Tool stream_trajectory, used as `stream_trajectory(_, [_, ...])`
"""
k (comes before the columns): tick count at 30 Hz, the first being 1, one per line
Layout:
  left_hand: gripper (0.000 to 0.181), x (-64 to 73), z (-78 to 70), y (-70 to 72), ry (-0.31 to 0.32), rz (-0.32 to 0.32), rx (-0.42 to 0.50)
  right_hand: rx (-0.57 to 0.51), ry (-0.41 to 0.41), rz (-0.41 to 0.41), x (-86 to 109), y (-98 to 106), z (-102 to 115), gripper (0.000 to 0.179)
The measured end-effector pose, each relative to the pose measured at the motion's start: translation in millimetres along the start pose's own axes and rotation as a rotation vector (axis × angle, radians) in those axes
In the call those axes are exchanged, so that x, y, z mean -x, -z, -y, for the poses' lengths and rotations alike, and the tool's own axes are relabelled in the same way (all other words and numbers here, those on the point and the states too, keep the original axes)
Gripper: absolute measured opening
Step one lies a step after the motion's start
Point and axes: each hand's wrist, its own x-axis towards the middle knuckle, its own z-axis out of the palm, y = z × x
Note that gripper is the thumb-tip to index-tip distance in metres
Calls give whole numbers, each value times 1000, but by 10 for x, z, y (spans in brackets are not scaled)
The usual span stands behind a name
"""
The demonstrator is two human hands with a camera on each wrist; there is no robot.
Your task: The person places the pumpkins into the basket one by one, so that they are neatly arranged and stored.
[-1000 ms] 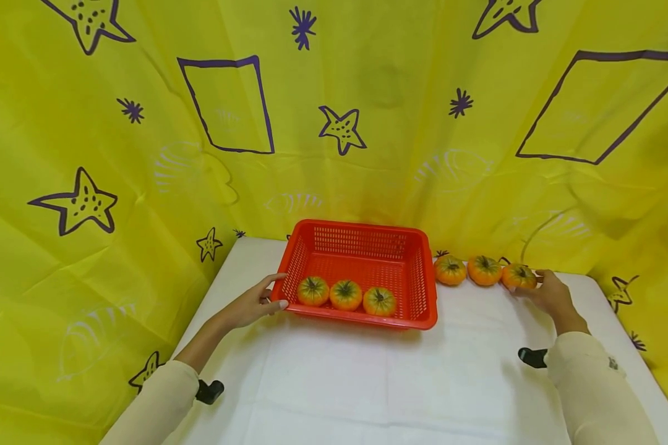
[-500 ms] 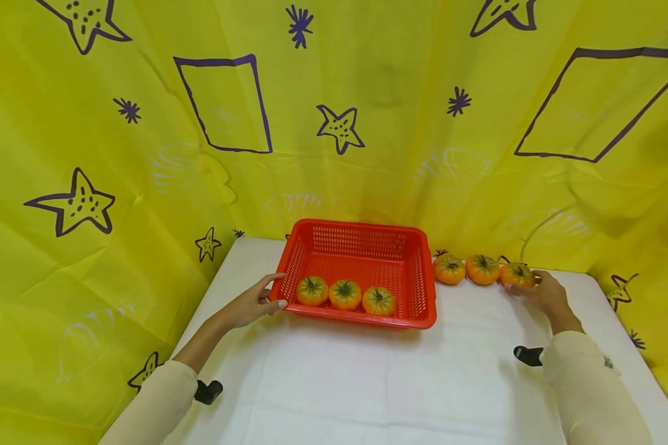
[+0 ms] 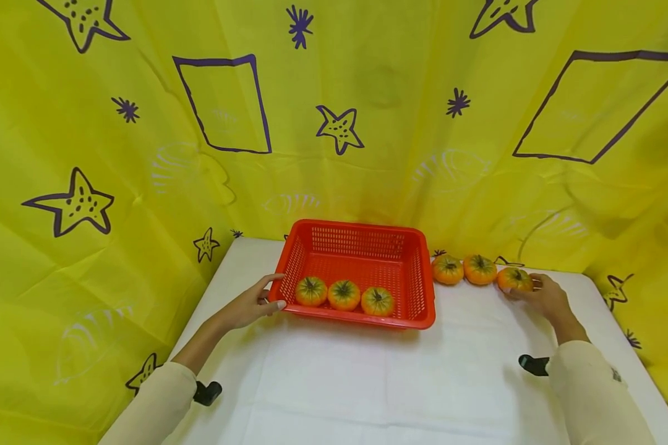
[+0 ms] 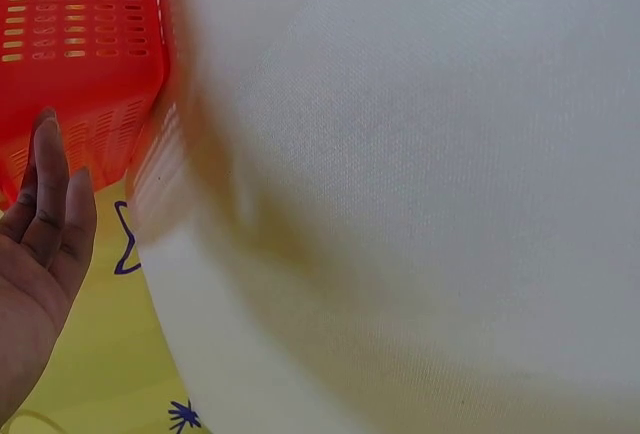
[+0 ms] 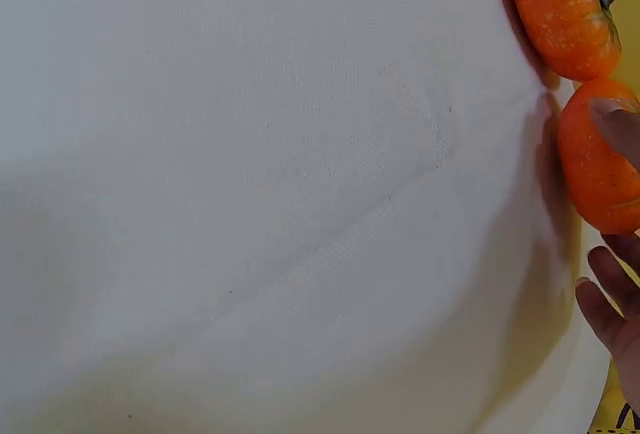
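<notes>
A red plastic basket (image 3: 362,318) with slotted walls stands at the back middle of the table. Three small orange pumpkins (image 3: 344,295) line its front inner side. My left hand (image 3: 248,306) holds the basket's front left corner, index finger on the left rim and thumb on the front rim. In the left wrist view its other fingers (image 4: 48,189) lie by the outer wall. Right of the basket, three more pumpkins (image 3: 480,270) form a row. With thumb and fingers on opposite sides, my right hand (image 3: 548,299) grips the rightmost pumpkin (image 3: 514,280), near the tabletop.
A white cloth covers the table (image 3: 362,383). Yellow curtains (image 3: 389,111) with starfish drawings hang close behind it and along both sides. A dark piece (image 3: 208,393) sticks out at the left sleeve and another (image 3: 533,364) at the right sleeve.
The rightmost pumpkin and my right hand have shifted very slightly toward me. My left hand, the basket and the other pumpkins stay in place.
</notes>
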Motion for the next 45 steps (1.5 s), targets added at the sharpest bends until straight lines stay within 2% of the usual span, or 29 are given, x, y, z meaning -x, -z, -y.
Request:
stream_trajectory(11, [74, 14, 6, 3, 1, 1, 12, -74, 67, -50, 108, 49, 79, 87])
stream_trajectory(17, [74, 15, -1, 7, 2, -2, 16, -150, 123, -31, 135, 90, 174, 91])
stream_trajectory(29, [74, -1, 0, 9, 5, -5, 5, -191, 232, 9, 291, 195, 583, 83])
stream_trajectory(33, [74, -14, 0, 7, 5, -6, 9, -207, 284, -2, 317, 193, 744, 78])
stream_trajectory(45, [71, -38, 17, 13, -29, -9, 11, -227, 388, 25, 419, 192, 1198, 73])
